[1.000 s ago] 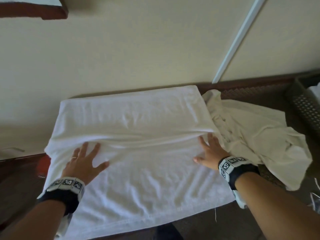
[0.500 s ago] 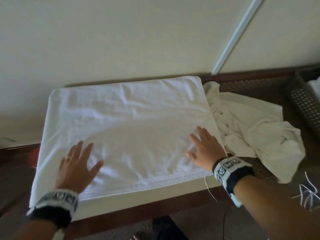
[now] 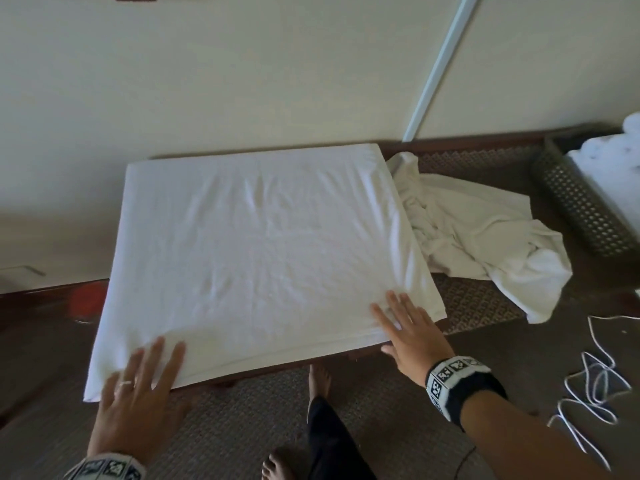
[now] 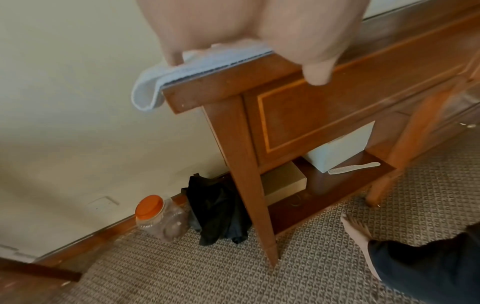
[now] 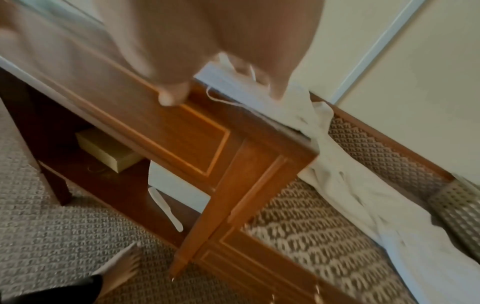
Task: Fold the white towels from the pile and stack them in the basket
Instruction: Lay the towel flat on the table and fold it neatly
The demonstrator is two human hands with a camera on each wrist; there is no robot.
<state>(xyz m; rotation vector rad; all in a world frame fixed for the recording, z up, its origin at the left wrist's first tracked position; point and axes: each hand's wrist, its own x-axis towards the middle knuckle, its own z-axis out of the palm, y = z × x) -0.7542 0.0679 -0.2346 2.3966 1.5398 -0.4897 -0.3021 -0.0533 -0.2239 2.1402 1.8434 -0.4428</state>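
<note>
Wall point(image 3: 242, 81) blocks behind; crumpled towel point(image 3: 485, 230) right (near side open).

Towel point(image 3: 263, 244): ridge across its middle gone, now flat; near hem pulled up onto the table's front edge. Left hand point(image 3: 136, 400): slid from mid-towel to the near left corner. Right hand point(image 3: 410, 334): slid to the near right corner.
</note>
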